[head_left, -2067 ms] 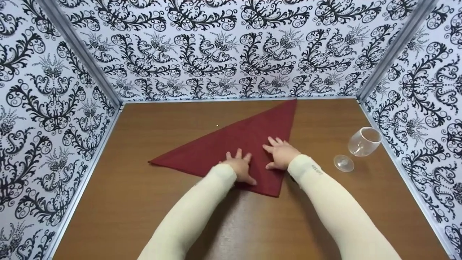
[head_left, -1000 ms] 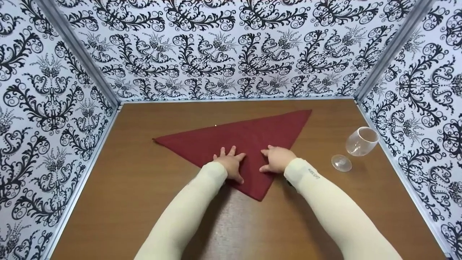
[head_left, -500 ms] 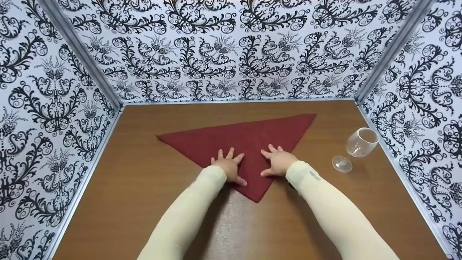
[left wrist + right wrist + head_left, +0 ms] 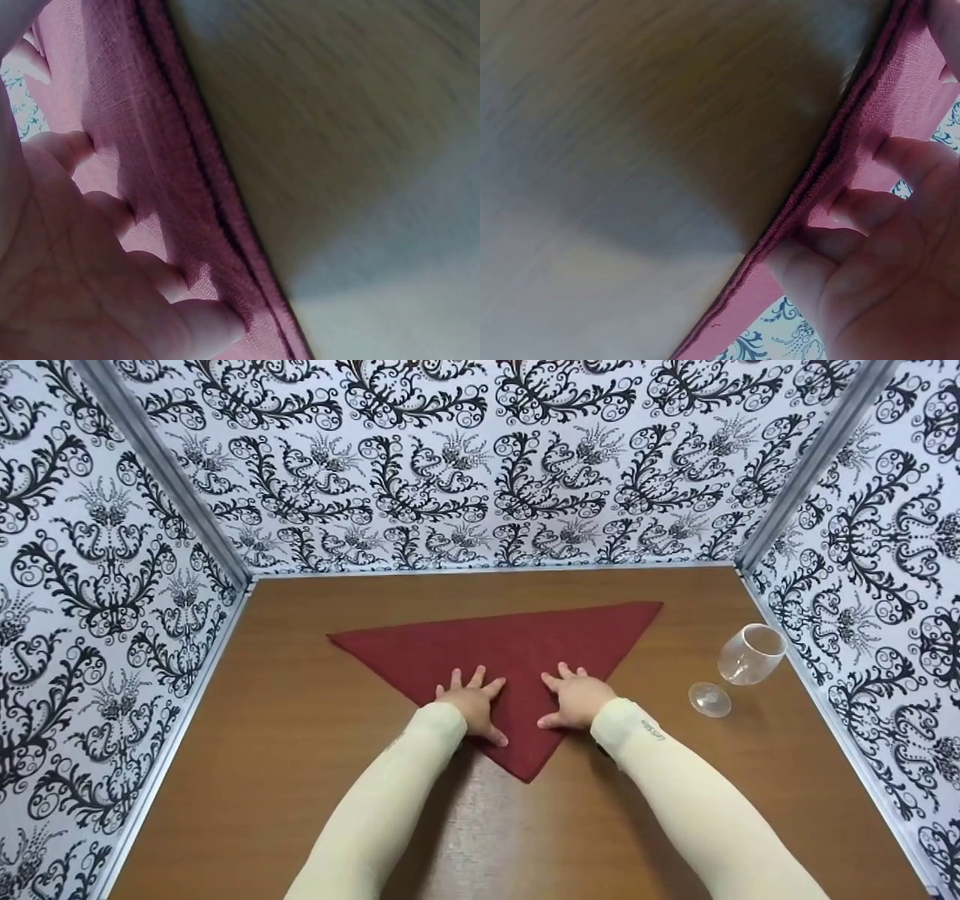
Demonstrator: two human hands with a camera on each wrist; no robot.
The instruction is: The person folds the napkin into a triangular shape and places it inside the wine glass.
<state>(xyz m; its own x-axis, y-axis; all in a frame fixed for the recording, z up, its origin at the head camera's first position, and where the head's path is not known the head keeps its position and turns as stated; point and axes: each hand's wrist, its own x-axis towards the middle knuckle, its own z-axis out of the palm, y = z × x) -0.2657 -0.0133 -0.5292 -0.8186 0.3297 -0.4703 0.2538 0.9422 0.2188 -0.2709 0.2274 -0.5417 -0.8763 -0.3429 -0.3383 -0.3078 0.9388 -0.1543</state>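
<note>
Your bench [image 4: 300,780] runs out of frame. Your dark red cloth [image 4: 517,645], a triangle with layered edges, lies under your left hand [image 4: 471,708] and right hand [image 4: 583,701], fingers spread apart, hiding bits. Glass [image 4: 746,664]'s right of both, stem barely visible.

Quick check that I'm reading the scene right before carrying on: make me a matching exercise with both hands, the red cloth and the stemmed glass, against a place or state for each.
Column one:
1. left hand
2. stemmed glass
3. red cloth
4. right hand

Column two:
A. lying on the table in a triangle shape
B. on the red cloth, nearer to the stemmed glass
C. on the red cloth, farther from the stemmed glass
D. see-through, standing apart from the red cloth

Right pairs: 1-C, 2-D, 3-A, 4-B
</note>
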